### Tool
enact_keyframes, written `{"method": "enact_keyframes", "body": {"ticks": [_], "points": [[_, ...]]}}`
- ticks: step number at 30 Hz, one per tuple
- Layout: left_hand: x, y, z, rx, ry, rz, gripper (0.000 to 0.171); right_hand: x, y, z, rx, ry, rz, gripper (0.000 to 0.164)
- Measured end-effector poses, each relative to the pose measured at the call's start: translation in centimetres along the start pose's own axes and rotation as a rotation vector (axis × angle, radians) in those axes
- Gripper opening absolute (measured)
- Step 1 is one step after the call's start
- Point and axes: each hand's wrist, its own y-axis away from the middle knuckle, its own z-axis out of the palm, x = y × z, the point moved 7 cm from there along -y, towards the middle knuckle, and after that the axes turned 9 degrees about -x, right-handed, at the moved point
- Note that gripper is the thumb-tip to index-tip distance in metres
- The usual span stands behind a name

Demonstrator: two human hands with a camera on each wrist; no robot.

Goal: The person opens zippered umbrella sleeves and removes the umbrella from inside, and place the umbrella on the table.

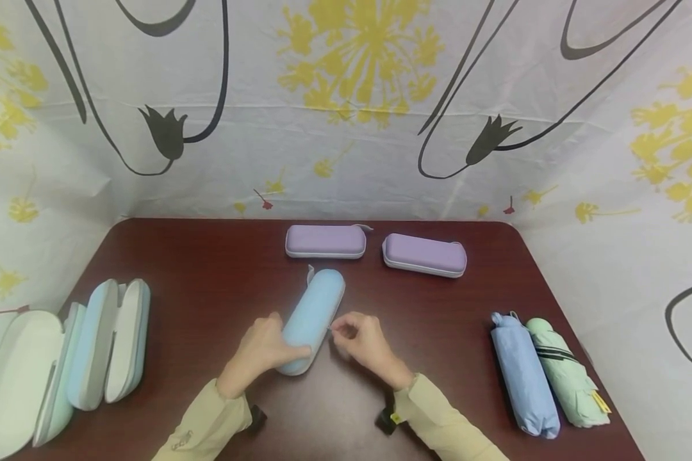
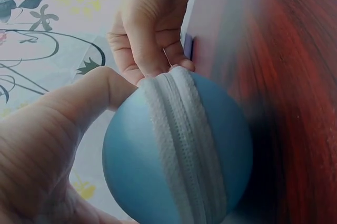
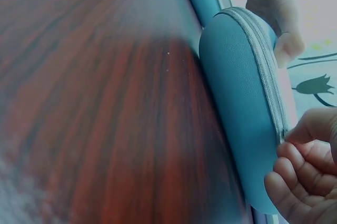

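The blue case [image 1: 314, 314] is lying on the desk [image 1: 207, 275]; the left hand [image 1: 259, 351] is gripping it, apparently for steadiness; the right hand [image 1: 368, 342] is pinching its zipper pull [image 1: 329, 328], seemingly too small for fuller grasp.

The left forearm [image 1: 204, 419] and right forearm [image 1: 444, 413], both sleeved, slant inward, with each bare wrist behind its fingers. The left hand [image 1: 259, 347] holds a wide grip, its thumb [image 1: 296, 353] spread off to the right of its fingers. The right hand [image 1: 369, 342], to the right of the left fingers, pinches thumb against forefinger, the remaining fingers [image 3: 287, 179] curled close beside.
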Motion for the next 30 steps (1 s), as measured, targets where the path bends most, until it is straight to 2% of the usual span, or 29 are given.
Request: {"method": "enact_keyframes", "body": {"ticks": [9, 12, 14, 16, 19, 21, 22, 24, 26, 30], "points": [[0.1, 0.4, 1.2, -0.016, 0.066, -0.001, 0.064, 0.5, 0.2, -0.1, -0.015, -0.007, -0.019, 0.010], [0.3, 0.8, 1.4, -0.031, 0.100, 0.027, 0.064, 0.8, 0.2, -0.3, -0.017, -0.010, -0.020, 0.009], [0.5, 0.9, 1.0, -0.065, 0.100, 0.067, 0.061, 1.0, 0.2, -0.3, -0.018, -0.008, -0.022, 0.008], [0.8, 0.5, -0.1, -0.090, 0.072, 0.192, 0.049, 1.0, 0.2, -0.3, -0.023, -0.008, -0.023, 0.008], [1.5, -0.8, -2.3, -0.104, -0.018, 0.435, 0.032, 0.9, 0.2, -0.4, -0.029, -0.006, -0.031, 0.008], [1.7, -2.0, -3.7, -0.059, -0.105, 0.604, 0.037, 0.9, 0.3, -0.5, -0.027, 0.000, -0.034, 0.008], [1.8, -2.8, -4.1, -0.036, -0.151, 0.664, 0.044, 0.9, 0.3, -0.6, -0.021, 0.004, -0.036, 0.008], [1.9, -4.3, -4.5, -0.011, -0.228, 0.742, 0.053, 0.9, 0.4, -0.7, -0.014, 0.015, -0.030, 0.008], [2.1, -5.5, -4.4, -0.014, -0.303, 0.807, 0.062, 0.9, 0.4, -0.7, -0.015, 0.018, -0.025, 0.008], [3.1, -6.9, -3.7, -0.105, -0.406, 0.886, 0.078, 0.6, 0.4, -0.6, -0.032, 0.018, -0.019, 0.008]]}}
